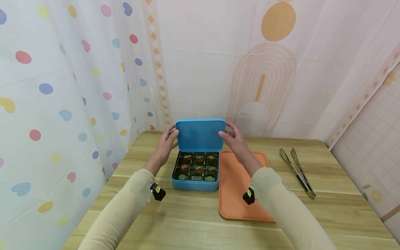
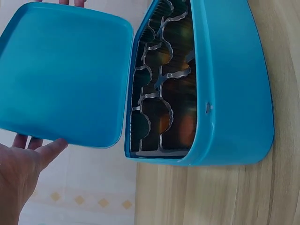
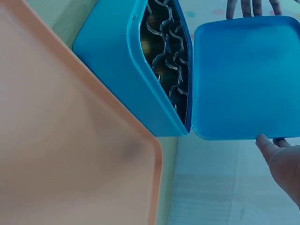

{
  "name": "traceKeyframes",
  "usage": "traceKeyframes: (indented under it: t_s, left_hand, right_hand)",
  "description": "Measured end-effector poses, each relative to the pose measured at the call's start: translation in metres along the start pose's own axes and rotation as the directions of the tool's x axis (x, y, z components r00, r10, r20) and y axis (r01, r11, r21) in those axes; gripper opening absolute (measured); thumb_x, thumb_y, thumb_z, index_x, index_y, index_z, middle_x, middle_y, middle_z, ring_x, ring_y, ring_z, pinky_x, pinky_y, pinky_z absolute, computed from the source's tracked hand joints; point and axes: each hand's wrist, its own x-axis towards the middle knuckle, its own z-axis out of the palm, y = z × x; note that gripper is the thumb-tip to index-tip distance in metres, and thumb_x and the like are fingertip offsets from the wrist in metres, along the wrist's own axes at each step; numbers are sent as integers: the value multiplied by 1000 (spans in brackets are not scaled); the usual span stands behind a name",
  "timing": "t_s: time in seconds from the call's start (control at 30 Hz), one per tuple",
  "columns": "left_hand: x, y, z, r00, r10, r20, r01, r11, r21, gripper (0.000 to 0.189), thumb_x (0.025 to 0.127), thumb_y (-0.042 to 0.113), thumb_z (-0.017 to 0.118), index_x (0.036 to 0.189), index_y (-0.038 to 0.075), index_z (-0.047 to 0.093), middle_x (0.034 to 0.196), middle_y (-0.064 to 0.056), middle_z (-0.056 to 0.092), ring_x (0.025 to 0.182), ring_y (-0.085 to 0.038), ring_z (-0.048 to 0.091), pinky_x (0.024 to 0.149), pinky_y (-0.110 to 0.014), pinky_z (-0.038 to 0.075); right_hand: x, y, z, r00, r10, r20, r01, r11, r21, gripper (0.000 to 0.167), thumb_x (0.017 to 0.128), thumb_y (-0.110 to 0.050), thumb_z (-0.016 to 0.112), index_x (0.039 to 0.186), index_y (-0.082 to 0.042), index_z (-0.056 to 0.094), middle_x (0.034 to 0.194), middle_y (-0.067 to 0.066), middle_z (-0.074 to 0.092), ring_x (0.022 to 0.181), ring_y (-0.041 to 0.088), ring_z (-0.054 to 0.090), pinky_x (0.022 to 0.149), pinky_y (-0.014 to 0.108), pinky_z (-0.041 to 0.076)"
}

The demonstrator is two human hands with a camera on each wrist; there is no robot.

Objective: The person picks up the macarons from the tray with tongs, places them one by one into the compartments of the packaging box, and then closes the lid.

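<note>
A blue tin [image 1: 195,185] stands on the table, its lid [image 1: 201,135] raised upright along the far edge. Inside sits a dark divided tray [image 2: 161,86] with wavy partitions; small round pieces in green, orange and red lie in its compartments, too small to identify. My left hand [image 1: 165,144] holds the lid's left side, thumb at the front rim and fingers behind. On the opposite side, my right hand [image 1: 235,140] grips the lid's right edge the same way. Both wrist views show the lid's plain inner face between the two hands.
An orange tray [image 1: 234,194] lies against the tin's right side, under my right forearm. Farther right are metal tongs [image 1: 298,173] with black grips, spread apart on the wooden table [image 1: 187,222]. Patterned curtains [image 1: 200,69] hang behind and to the left.
</note>
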Motion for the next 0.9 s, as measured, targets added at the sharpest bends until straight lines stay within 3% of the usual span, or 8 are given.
traceKeyframes:
  t_s: [0.07, 0.17, 0.27, 0.5, 0.67, 0.77, 0.9]
  left_hand:
    - [0, 2, 2, 1000, -7, -25, 7, 1000, -2, 59, 107, 32, 44, 157, 7, 23, 151, -25, 31, 141, -41, 32, 111, -61, 29]
    - [6, -10, 2, 997, -11, -75, 11, 1000, 2, 59, 107, 34, 45, 157, 9, 25, 151, -23, 33, 140, -39, 33, 111, -60, 30]
    - [12, -20, 5, 994, 4, -110, -5, 1000, -10, 58, 106, 36, 45, 155, 11, 27, 151, -20, 34, 140, -36, 33, 111, -58, 31]
    - [10, -23, 12, 985, 61, -164, -63, 998, -3, 58, 106, 43, 44, 150, 8, 33, 145, -19, 39, 138, -34, 36, 113, -55, 31]
    - [10, -24, 12, 982, 58, -178, -61, 998, -9, 54, 106, 43, 44, 146, 7, 36, 141, -19, 41, 136, -33, 38, 114, -53, 29]
    - [10, -24, 11, 984, 62, -169, -72, 996, -51, 52, 107, 36, 44, 144, 0, 36, 140, -25, 40, 135, -38, 38, 115, -53, 27]
    - [7, -19, 13, 985, 77, -156, -91, 993, -81, 50, 108, 25, 43, 143, -9, 34, 140, -34, 38, 134, -45, 36, 115, -55, 25]
  right_hand:
    - [0, 1, 3, 1000, -10, -10, 10, 1000, 5, 58, 100, -32, 61, 149, -16, 36, 143, 16, 46, 131, 33, 45, 111, 55, 34]
    - [-1, 2, 6, 999, -34, -20, 34, 999, 16, 55, 101, -34, 58, 148, -15, 37, 141, 15, 47, 130, 31, 44, 111, 55, 33]
    - [-2, 3, 8, 998, -58, -25, 58, 998, 25, 55, 103, -36, 54, 149, -14, 34, 143, 15, 45, 131, 32, 42, 113, 55, 31]
    - [-2, 6, 12, 995, -83, -56, 84, 996, 7, 54, 105, -40, 49, 149, -14, 32, 139, 17, 45, 133, 35, 40, 113, 52, 32]
    - [-1, 7, 15, 992, -100, -78, 100, 995, 0, 50, 105, -39, 49, 143, -11, 34, 133, 22, 45, 126, 39, 41, 107, 47, 37]
    - [0, 7, 17, 989, -111, -94, 112, 994, 1, 46, 105, -37, 50, 139, -10, 34, 129, 27, 45, 119, 43, 41, 98, 42, 38]
    - [-1, 7, 20, 987, -112, -115, 112, 994, -7, 44, 105, -34, 51, 136, -8, 35, 119, 24, 46, 106, 35, 43, 88, 37, 36]
